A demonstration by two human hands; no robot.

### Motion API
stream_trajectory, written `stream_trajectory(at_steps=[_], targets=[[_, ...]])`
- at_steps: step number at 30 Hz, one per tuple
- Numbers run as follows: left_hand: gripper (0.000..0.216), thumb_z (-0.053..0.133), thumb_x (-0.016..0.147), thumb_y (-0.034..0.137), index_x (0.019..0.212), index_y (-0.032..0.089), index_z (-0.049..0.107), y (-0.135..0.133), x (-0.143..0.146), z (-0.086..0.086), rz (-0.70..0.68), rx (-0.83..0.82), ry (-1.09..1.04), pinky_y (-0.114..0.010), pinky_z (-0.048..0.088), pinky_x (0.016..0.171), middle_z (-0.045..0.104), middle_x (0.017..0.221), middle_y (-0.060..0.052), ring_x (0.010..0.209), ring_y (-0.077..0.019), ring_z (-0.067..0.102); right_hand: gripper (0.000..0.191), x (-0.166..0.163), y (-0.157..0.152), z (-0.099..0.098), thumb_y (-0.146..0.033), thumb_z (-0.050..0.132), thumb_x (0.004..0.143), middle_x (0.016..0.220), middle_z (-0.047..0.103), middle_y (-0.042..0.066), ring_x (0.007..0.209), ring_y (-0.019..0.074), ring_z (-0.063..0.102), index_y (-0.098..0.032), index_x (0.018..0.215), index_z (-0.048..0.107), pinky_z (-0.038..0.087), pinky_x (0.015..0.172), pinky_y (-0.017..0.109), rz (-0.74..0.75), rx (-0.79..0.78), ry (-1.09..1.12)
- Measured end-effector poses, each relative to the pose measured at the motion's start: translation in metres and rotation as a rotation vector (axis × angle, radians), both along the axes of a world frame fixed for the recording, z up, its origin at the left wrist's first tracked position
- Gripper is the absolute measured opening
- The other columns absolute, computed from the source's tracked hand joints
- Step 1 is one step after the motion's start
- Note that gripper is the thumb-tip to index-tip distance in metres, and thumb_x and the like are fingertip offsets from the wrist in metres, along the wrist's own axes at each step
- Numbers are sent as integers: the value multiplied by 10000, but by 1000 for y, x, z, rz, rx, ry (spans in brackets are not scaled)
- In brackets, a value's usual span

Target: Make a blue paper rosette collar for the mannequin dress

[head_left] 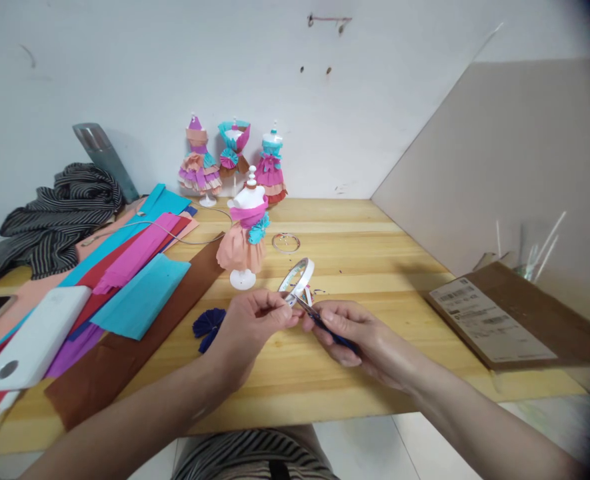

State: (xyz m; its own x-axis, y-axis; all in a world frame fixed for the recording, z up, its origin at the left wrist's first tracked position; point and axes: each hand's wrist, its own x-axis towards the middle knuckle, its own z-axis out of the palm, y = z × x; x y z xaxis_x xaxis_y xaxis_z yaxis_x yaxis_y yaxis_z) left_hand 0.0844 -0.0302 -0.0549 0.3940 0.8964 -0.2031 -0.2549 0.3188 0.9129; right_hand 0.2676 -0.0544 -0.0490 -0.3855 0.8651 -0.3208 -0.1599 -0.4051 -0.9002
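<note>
My left hand (257,319) is closed in a pinch on a roll of white tape (297,279), held up on edge above the wooden table (375,267). My right hand (349,330) is closed round blue-handled scissors (319,320), whose blades point up-left at the tape's free end. A small white mannequin with a pink and peach paper dress (247,233) stands just behind my hands. A dark blue paper rosette (209,325) lies on the table beside my left wrist.
Sheets of crepe paper (139,267) in blue, pink, red and brown spread over the left of the table, with a white power bank (37,337) on them. Three dressed mannequins (235,160) stand by the wall. A striped cloth (59,213) lies far left, a cardboard box (505,320) at right.
</note>
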Motion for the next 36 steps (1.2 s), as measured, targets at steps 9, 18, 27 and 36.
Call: stream_trajectory(at_steps=[9, 18, 27, 36], targets=[[176, 746, 660, 290, 589, 169, 639, 2, -1, 9, -3, 20, 68, -344, 513, 850, 720, 691, -36, 826, -211, 698, 426, 0, 2, 3, -535, 698, 746, 555, 371, -74, 404, 19, 189, -122, 780, 600, 59, 376, 210, 1, 10, -86], [203, 731, 701, 327, 644, 153, 643, 8, -6, 8, -60, 103, 89, -331, 554, 761, 749, 771, -77, 751, -205, 719, 443, 8, 3, -3, -575, 623, 800, 503, 307, -83, 428, 51, 201, -133, 771, 611, 99, 391, 215, 122, 135, -216], [162, 703, 679, 269, 616, 165, 597, 18, -11, 5, -104, 155, 220, -318, 538, 714, 738, 711, -85, 732, -216, 714, 493, 48, 26, -12, -447, 692, 759, 624, 355, -55, 485, 77, 263, -171, 1156, 592, 158, 440, 241, -275, 425, -222], [164, 608, 725, 157, 566, 196, 614, 5, -14, -2, -234, 604, 451, -271, 502, 710, 739, 785, -74, 931, -252, 683, 173, 45, 46, -9, -234, 604, 853, 779, 597, 50, 670, 154, 542, -164, 963, 718, 412, 620, 281, 186, 894, -742]])
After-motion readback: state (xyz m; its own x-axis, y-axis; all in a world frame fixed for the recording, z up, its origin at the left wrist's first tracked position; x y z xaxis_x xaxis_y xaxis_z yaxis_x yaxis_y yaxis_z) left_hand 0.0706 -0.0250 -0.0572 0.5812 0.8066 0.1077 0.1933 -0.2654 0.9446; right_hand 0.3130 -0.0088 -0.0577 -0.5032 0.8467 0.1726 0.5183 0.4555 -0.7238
